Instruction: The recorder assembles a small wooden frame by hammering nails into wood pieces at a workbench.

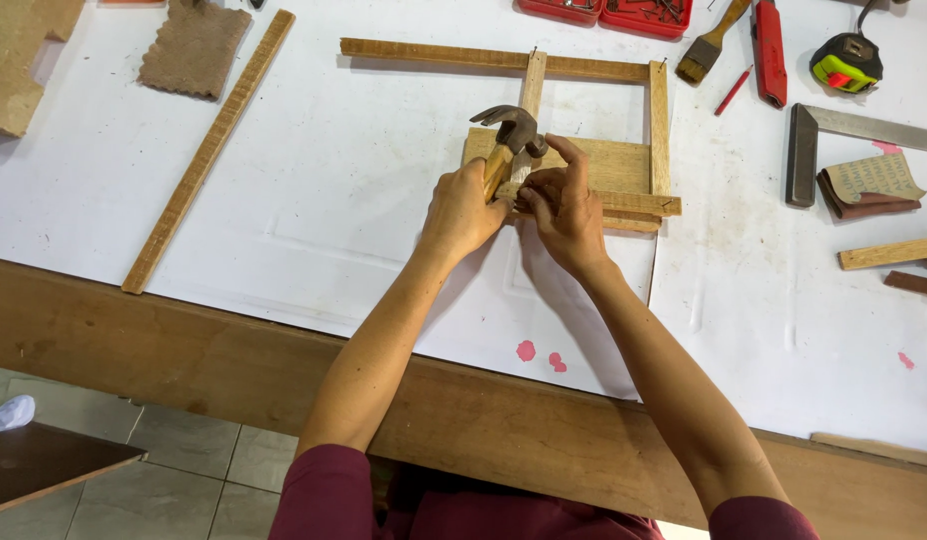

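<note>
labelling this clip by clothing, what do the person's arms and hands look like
Both forearms are bare from elbow to wrist. The left hand and right hand wear no gloves, and no rings, watch or bracelets show. Dark maroon sleeves end about the elbows, matching the top.

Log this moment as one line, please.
left hand: grips claw hammer | right hand: pinching at slat joint on wooden frame | long wooden strip: lying apart, left

Left hand (462,208) grips hammer (511,138) over wooden frame (594,150); right hand (564,205) pinches frame beside hammer head; paintbrush (709,42) far right.
</note>
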